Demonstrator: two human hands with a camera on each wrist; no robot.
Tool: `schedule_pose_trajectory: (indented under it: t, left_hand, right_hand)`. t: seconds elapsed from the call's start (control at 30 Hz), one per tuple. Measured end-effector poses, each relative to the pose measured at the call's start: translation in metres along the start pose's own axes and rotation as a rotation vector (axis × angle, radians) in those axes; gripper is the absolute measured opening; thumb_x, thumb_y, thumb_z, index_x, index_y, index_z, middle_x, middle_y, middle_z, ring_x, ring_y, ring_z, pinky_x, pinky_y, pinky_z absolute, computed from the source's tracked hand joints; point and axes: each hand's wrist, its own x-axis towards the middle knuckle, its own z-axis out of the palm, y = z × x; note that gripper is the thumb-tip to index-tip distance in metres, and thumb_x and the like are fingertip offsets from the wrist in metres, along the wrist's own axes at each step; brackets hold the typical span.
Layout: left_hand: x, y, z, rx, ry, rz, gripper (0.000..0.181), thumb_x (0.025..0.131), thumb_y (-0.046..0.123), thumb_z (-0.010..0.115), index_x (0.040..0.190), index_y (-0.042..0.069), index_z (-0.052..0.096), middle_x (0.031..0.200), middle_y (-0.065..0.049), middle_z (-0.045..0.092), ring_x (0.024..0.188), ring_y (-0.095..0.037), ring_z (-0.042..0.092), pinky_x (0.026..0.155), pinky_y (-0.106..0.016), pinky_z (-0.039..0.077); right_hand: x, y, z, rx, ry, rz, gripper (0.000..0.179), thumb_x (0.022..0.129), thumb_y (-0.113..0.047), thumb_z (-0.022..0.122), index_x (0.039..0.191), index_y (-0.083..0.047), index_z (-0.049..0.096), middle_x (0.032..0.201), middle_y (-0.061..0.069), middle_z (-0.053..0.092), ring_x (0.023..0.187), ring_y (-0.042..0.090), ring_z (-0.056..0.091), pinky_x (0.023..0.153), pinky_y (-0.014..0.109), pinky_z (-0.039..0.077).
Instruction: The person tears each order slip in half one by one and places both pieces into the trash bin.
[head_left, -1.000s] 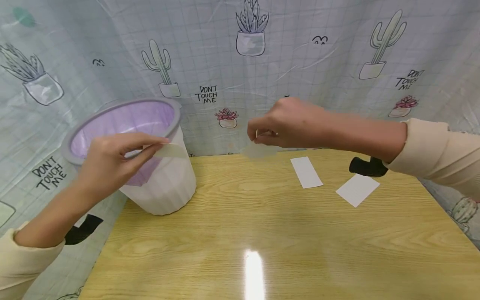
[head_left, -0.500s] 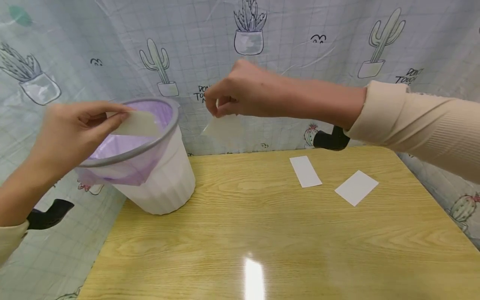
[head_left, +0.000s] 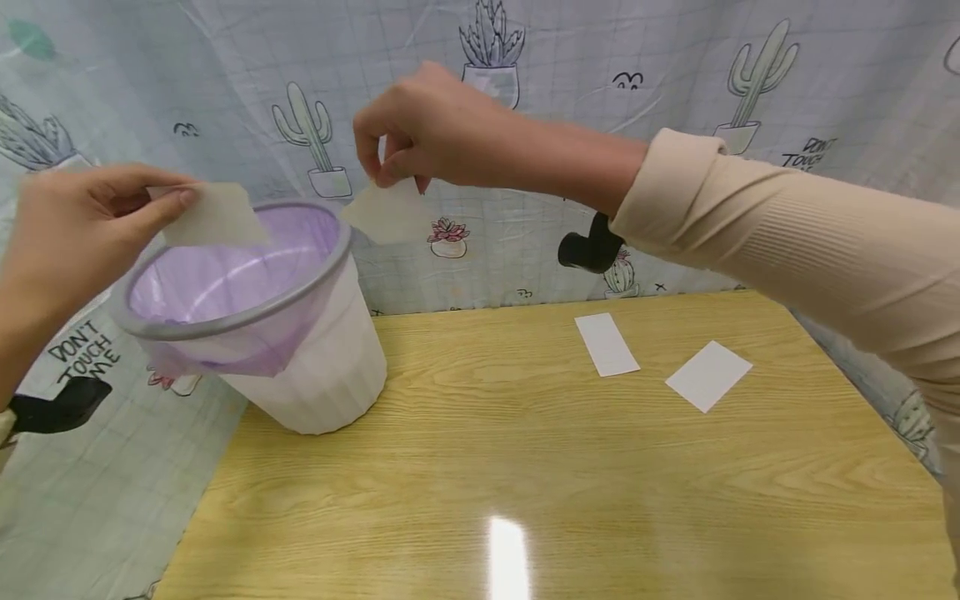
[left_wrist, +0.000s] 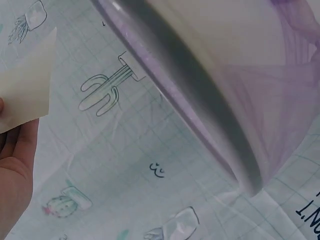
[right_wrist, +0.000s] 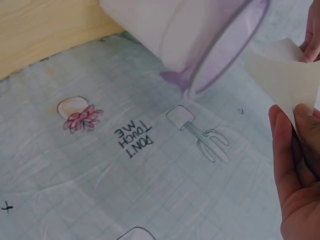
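A pale piece of paper (head_left: 219, 217) is pinched between the thumb and fingers of my left hand (head_left: 86, 217), above the left part of the bin's mouth. My right hand (head_left: 427, 125) pinches a second pale piece of paper (head_left: 390, 212), which hangs just right of the bin's rim. The white bin (head_left: 330, 358) has a grey rim and a purple liner bag (head_left: 247, 258). In the left wrist view, the left hand's paper (left_wrist: 32, 82) stands apart from the rim. The right wrist view shows the right hand's paper (right_wrist: 290, 87) partly overlapping the other sheet.
The bin stands at the back left of the wooden table (head_left: 487, 450). Two white cards, an upright one (head_left: 607, 344) and a slanted one (head_left: 708, 376), lie at the back right. A patterned curtain (head_left: 562, 225) hangs behind the table.
Both hands have risen and moved left, each still pinching its paper. The left one went from in front of the bin to above its mouth; the right one came close to the rim.
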Motion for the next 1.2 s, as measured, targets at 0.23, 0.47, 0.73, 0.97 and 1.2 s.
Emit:
schedule_pose_trajectory:
  t: [0.23,0.47,0.73,0.97,1.2]
  left_hand:
    - [0.012,-0.011,0.001,0.014,0.006,-0.065,0.034,0.101,0.026,0.066,0.123,0.001,0.073,0.081,0.047,0.049,0.075,0.024,0.049,0.071,-0.001,0.034]
    - [0.013,-0.021,-0.007,-0.154,0.043,-0.087,0.020,0.100,0.014,0.066,0.114,0.025,0.075,0.084,0.039,0.058,0.076,0.017,0.056,0.074,-0.001,0.039]
    - [0.020,-0.032,-0.015,-0.188,0.020,-0.203,0.026,0.103,0.015,0.061,0.106,0.039,0.070,0.083,0.034,0.057,0.075,0.011,0.053,0.071,0.002,0.039]
    - [0.025,-0.043,-0.018,-0.246,-0.019,-0.266,0.026,0.103,0.015,0.059,0.119,0.032,0.073,0.088,0.031,0.059,0.081,0.010,0.055,0.075,0.002,0.042]
    - [0.029,-0.051,-0.019,-0.266,-0.056,-0.342,0.029,0.103,0.013,0.059,0.110,0.039,0.070,0.082,0.031,0.059,0.075,0.012,0.055,0.074,0.000,0.045]
  right_hand:
    - [0.031,-0.008,0.009,0.040,-0.013,0.020,0.006,0.099,-0.017,0.069,0.095,-0.016,0.072,0.094,-0.008,0.073,0.070,0.007,0.066,0.074,0.019,0.052]
    - [0.068,-0.021,0.023,0.109,-0.041,-0.016,0.008,0.098,-0.020,0.070,0.097,-0.012,0.073,0.099,-0.003,0.074,0.077,0.005,0.068,0.075,0.019,0.054]
    - [0.100,-0.028,0.031,0.095,-0.047,0.021,0.006,0.094,-0.019,0.075,0.093,-0.016,0.080,0.088,-0.007,0.075,0.062,0.002,0.065,0.070,0.016,0.053]
    - [0.118,-0.031,0.038,0.101,-0.038,0.064,0.009,0.093,-0.015,0.074,0.092,-0.018,0.083,0.084,-0.011,0.072,0.057,0.000,0.056,0.070,0.018,0.049]
    - [0.128,-0.029,0.049,0.108,-0.054,0.066,0.018,0.094,-0.008,0.068,0.095,-0.017,0.083,0.087,-0.010,0.072,0.061,0.000,0.059,0.071,0.018,0.051]
